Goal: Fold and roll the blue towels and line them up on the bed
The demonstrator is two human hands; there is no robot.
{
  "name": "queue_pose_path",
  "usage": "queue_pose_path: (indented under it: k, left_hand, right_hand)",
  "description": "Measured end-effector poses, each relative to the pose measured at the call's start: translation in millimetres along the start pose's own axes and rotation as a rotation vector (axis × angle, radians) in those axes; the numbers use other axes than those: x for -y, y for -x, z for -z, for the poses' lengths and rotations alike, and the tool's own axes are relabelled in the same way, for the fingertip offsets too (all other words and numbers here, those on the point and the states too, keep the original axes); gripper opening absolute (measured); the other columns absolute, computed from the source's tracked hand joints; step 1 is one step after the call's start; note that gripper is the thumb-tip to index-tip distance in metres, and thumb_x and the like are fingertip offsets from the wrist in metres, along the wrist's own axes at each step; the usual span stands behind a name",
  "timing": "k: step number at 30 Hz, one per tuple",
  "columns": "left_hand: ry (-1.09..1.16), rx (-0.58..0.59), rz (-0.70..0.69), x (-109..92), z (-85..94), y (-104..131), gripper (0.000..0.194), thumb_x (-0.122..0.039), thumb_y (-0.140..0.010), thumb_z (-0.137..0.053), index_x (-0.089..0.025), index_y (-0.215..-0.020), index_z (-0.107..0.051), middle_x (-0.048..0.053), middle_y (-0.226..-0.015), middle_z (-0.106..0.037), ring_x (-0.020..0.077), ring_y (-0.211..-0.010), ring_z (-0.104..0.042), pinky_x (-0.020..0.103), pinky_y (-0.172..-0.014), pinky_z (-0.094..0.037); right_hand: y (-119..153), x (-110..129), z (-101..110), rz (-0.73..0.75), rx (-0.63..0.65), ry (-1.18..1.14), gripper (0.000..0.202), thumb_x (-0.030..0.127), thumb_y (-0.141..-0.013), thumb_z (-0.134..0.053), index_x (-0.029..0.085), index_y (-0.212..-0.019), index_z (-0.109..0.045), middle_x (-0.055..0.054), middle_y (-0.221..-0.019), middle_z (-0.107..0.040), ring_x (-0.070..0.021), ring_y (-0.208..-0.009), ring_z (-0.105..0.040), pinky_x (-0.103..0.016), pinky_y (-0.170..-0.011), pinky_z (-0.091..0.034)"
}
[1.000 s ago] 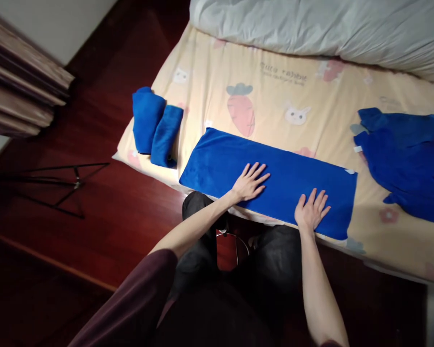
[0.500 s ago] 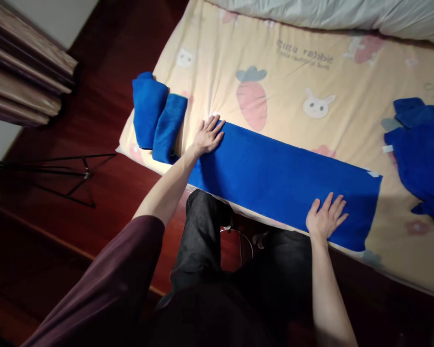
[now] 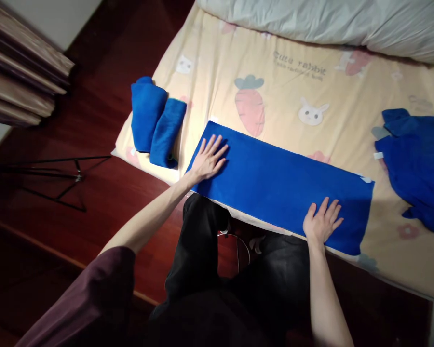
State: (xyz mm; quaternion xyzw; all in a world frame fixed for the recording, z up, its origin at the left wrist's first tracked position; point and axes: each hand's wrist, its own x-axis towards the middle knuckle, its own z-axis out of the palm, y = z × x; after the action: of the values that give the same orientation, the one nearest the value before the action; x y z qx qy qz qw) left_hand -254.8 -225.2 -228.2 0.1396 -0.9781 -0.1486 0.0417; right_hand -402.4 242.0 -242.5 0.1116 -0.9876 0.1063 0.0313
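A blue towel, folded into a long flat strip, lies along the near edge of the bed. My left hand rests flat on its left end with fingers spread. Near the right end, my right hand also lies open, palm down at the towel's front part. A small white tag shows at the towel's far right corner. Both palms are hidden, but nothing shows in either hand.
Two blue rolled cloths lie side by side at the bed's left edge. A crumpled blue cloth heap is on the right. White bedding runs along the far side. Black tripod legs stand on the floor at left, below a curtain.
My left hand has slid from the towel's far left corner toward me and now lies on its left end. My right hand stays at about the same spot on the towel.
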Motion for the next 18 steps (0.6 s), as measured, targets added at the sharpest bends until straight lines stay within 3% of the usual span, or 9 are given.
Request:
queue_pose_path:
  k: [4,9,18]
  left_hand:
    - [0.039,0.036,0.02,-3.2,-3.6,30.4,0.066,-0.046,-0.113,-0.037,-0.019,-0.173,-0.043,0.012,-0.184,-0.022,0.031,-0.173,-0.017,0.057,-0.141,-0.013]
    - [0.056,0.014,0.038,6.4,-1.8,28.7,0.068,-0.049,-0.111,-0.037,-0.02,-0.171,-0.045,0.011,-0.183,-0.025,0.03,-0.172,-0.021,0.056,-0.14,-0.016]
    - [0.067,0.002,0.105,11.3,1.6,17.3,0.072,-0.053,-0.11,-0.034,-0.018,-0.172,-0.044,0.011,-0.184,-0.026,0.0298,-0.173,-0.019,0.057,-0.14,-0.015]
  right_hand:
    - [0.0,1.6,1.9,-0.014,0.023,0.007,0.071,0.045,-0.113,-0.028,0.01,-0.174,-0.038,-0.025,-0.18,-0.029,-0.0424,-0.17,-0.025,-0.075,-0.132,-0.021]
    - [-4.6,-2.8,11.2,-0.032,0.124,0.019,0.074,0.051,-0.114,-0.026,0.009,-0.173,-0.04,-0.02,-0.182,-0.025,-0.0384,-0.171,-0.022,-0.067,-0.137,-0.018]
    - [-60.3,-72.8,24.6,-0.03,0.155,0.056,0.072,0.05,-0.115,-0.022,0.013,-0.174,-0.037,-0.015,-0.185,-0.022,-0.0298,-0.173,-0.02,-0.057,-0.14,-0.017]
